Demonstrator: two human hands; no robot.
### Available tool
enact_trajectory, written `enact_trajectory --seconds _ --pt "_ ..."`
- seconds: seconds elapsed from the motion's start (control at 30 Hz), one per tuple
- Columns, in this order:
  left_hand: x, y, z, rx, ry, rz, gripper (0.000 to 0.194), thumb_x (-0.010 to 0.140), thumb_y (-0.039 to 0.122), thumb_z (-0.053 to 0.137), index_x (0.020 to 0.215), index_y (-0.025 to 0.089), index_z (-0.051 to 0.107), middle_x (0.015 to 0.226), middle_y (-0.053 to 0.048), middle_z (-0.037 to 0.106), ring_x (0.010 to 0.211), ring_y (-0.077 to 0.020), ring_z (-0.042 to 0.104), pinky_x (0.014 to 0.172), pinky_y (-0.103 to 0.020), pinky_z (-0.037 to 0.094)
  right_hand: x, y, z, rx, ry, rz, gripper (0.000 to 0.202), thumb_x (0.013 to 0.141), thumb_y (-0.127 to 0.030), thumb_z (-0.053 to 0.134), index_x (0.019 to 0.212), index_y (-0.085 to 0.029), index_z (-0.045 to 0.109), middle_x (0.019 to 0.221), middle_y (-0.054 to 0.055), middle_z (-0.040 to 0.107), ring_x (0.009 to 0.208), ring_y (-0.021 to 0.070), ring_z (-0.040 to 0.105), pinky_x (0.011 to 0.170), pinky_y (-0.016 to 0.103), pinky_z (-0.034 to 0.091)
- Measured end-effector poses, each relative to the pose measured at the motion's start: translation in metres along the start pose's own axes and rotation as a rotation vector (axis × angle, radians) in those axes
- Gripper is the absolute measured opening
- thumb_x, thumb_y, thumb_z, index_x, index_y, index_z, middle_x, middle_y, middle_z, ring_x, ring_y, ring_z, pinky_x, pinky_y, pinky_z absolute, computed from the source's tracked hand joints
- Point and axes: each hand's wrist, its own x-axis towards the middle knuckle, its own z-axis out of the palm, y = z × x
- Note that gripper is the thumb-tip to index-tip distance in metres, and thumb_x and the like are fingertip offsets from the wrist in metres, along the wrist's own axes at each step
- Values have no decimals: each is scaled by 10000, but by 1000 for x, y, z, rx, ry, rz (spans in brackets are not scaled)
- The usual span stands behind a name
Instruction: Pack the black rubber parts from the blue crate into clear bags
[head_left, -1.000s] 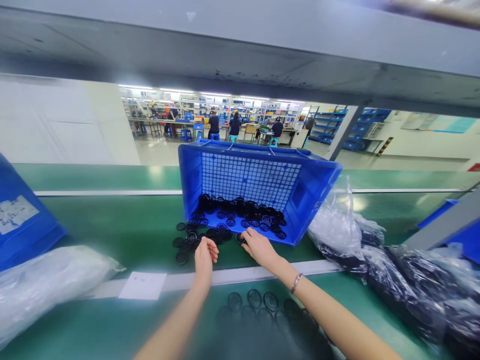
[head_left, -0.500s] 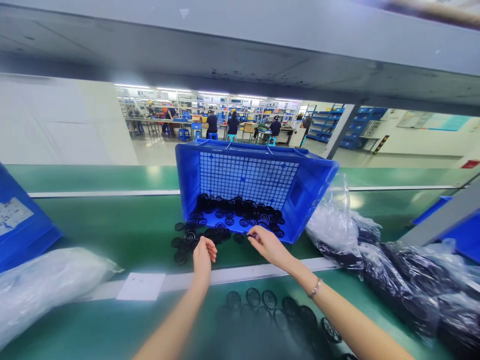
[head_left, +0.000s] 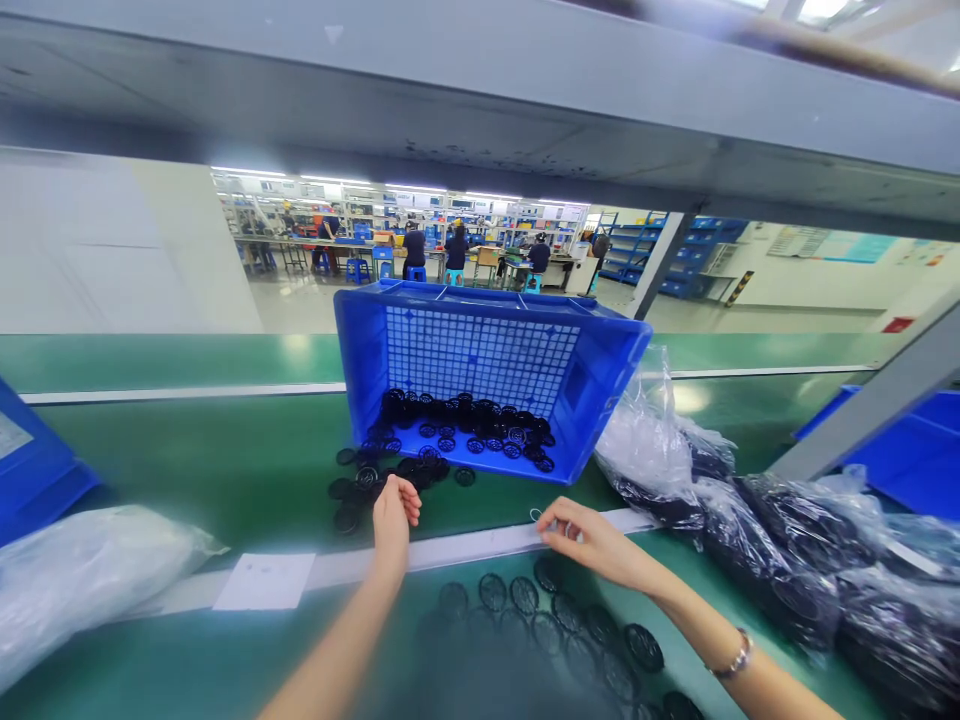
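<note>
A blue crate (head_left: 615,400) lies tipped on its side with its opening toward me. Many black round spoked parts (head_left: 480,412) are piled inside it, and others have spilled onto the green surface (head_left: 240,430) before it. My left hand (head_left: 395,505) hovers by the spilled parts with curled fingers; what it holds, if anything, is hidden. My right hand (head_left: 581,535) is above the white strip (head_left: 480,546), fingers bent and thumb apart from them. A thin ring shape (head_left: 535,515) shows at its fingertips. Nearer me, several black discs (head_left: 523,596) lie in rows.
Clear bags of black parts (head_left: 787,540) line the right side. At the left are a plastic bag (head_left: 112,570), a blue bin (head_left: 37,460) and a white paper (head_left: 265,581). A grey shelf (head_left: 450,120) spans overhead. People sit and stand at far benches.
My right hand has moved from the crate's front edge toward me and to the right, over the white strip. A black disc now shows just below it. The view has shifted slightly.
</note>
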Motion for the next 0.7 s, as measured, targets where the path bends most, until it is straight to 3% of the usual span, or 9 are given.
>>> enact_trajectory --seconds 0.1,0.2,0.33,0.43,0.57,0.7 --pt "1 -1 0 4 1 -3 494 851 611 499 632 172 555 533 6 543 437 -94 475 410 -192 364 32 -6 -1 -91 87 -66 185 951 -297 484 908 -209 641 819 8 649 696 147 579 635 251 468" --pt "1 -1 0 2 3 -5 494 846 616 503 631 174 553 530 7 542 436 -96 475 408 -194 364 68 -12 13 -155 110 -126 133 941 -246 506 935 -202 631 838 9 650 697 148 590 665 261 481" --pt "2 -1 0 -1 1 -10 508 838 633 506 629 172 551 526 4 543 429 -97 471 402 -196 363 106 -22 47 -203 112 -182 188 875 -175 616 1061 -199 620 1076 76 647 980 217 604 900 355 467" --pt "2 -1 0 -1 0 -14 508 839 631 504 630 171 551 526 3 543 428 -95 470 401 -193 361 122 -26 65 -204 104 -175 158 864 -133 612 1013 -187 623 1079 107 656 1079 259 582 989 429 417" --pt "3 -2 -1 1 3 -18 497 846 618 493 631 174 550 529 1 546 430 -97 470 402 -194 360 117 -23 60 -104 113 -106 158 961 -204 472 1061 -178 592 947 84 679 922 218 649 873 392 495" --pt "2 -2 -1 10 0 -15 468 848 590 496 634 178 553 530 0 549 438 -104 478 408 -198 364 78 -18 28 75 58 -38 300 1019 -360 355 1169 -174 535 857 43 690 706 151 661 658 291 540"
